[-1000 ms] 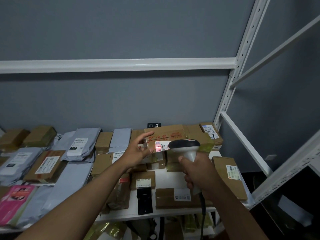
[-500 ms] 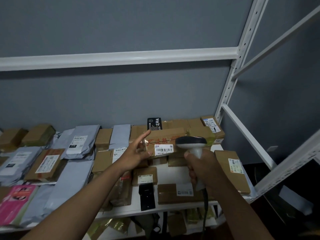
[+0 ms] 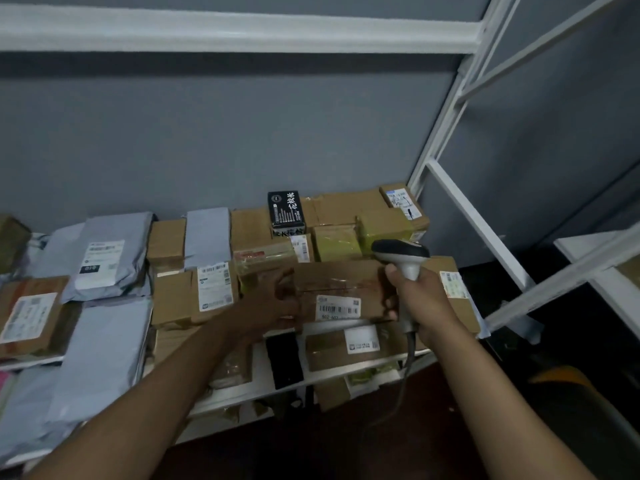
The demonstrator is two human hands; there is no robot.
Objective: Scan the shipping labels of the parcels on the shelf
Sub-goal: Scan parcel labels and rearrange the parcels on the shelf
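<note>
Cardboard parcel (image 3: 337,292) between hands, left hand (image 3: 277,299) gripping, right hand (image 3: 420,299) holding scanner (image 3: 401,256)

White metal shelf (image 3: 242,393), one board in view, against a grey wall. Lying on it: grey poly mailers (image 3: 104,348) at left, brown cardboard boxes (image 3: 173,296) through the middle and right, several bearing white labels, a flat black item (image 3: 287,362) near the front edge.

Brown box (image 3: 341,289) wearing white label (image 3: 338,307) with black barcode stripes. Scanner (image 3: 401,258) showing dark grey head, pale grey handle. Mailers (image 3: 104,344) showing grey. Small carton (image 3: 286,213) showing black with white characters. Shelf (image 3: 242,31) showing white; wall (image 3: 242,133) blue-grey.
</note>
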